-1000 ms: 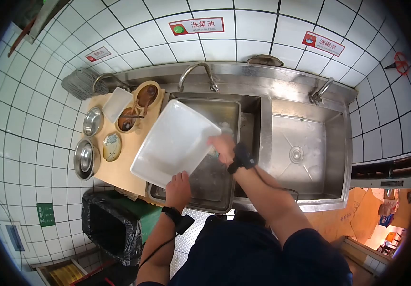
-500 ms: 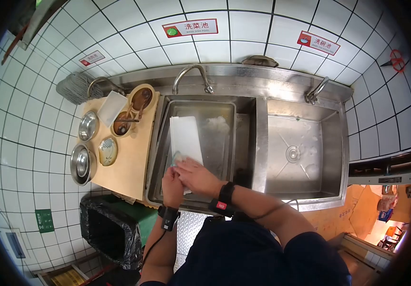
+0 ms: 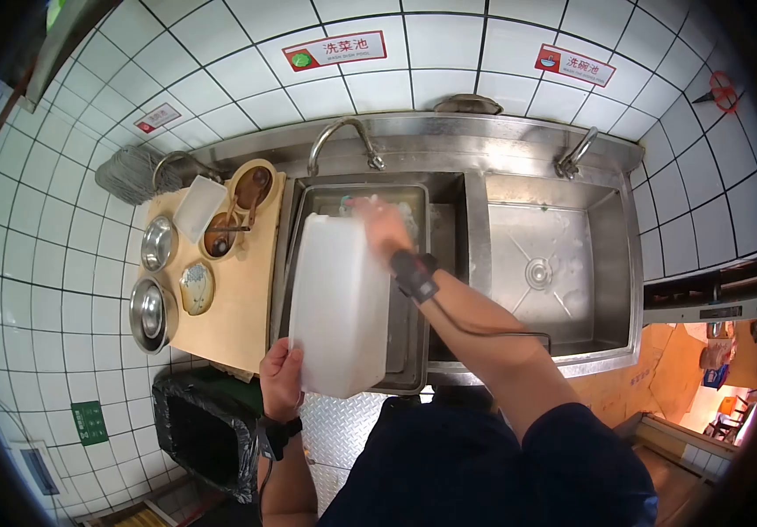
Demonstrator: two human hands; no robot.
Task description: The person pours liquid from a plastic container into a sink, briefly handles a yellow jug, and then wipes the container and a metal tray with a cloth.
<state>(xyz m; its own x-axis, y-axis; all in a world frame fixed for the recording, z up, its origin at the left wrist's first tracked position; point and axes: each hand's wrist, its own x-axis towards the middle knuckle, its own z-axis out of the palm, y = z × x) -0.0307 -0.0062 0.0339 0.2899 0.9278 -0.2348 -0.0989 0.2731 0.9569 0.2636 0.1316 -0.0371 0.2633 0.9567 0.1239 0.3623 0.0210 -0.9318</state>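
Note:
A white rectangular plastic tub (image 3: 341,303) is lifted over the near edge of the left sink basin (image 3: 422,233), its bottom turned toward me. My left hand (image 3: 280,379) grips its near lower corner. My right hand (image 3: 379,227) reaches to the tub's far upper edge, fingers blurred; a black wristband sits on that wrist. What the right hand has in its fingers cannot be made out.
A wooden board (image 3: 240,303) left of the sink carries two steel bowls (image 3: 150,309), a patterned dish (image 3: 195,287), two brown bowls (image 3: 219,239) and a white tray (image 3: 198,208). The right basin (image 3: 547,268) lies beyond. A black-lined bin (image 3: 207,430) stands below left. Taps (image 3: 339,140) rise behind.
The tub was edge-up down in the basin with both hands at its near end; now it is raised toward me, left hand at the near corner, right hand at the far edge.

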